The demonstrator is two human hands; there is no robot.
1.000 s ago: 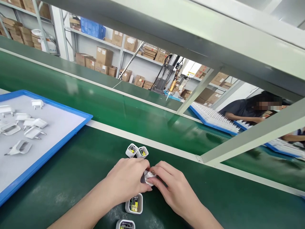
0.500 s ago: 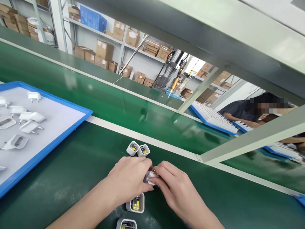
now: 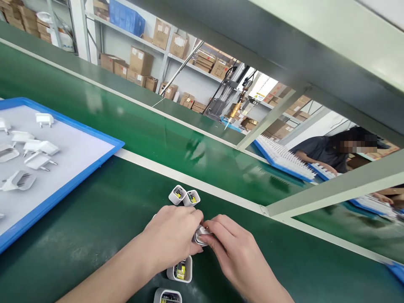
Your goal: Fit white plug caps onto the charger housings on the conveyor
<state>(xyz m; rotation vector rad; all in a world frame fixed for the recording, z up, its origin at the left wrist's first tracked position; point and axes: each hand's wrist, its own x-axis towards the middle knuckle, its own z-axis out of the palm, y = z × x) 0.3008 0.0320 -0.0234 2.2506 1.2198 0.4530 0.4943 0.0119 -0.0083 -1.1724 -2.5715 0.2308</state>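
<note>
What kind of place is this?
Probably a factory assembly line: a long green conveyor belt, open white charger shells on the bench, and a blue tray of plug parts.

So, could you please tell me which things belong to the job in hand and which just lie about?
Job in hand: white charger piece between left hand and right hand.
Lying about: open charger shells, blue tray, plug caps, shelf boxes.
</note>
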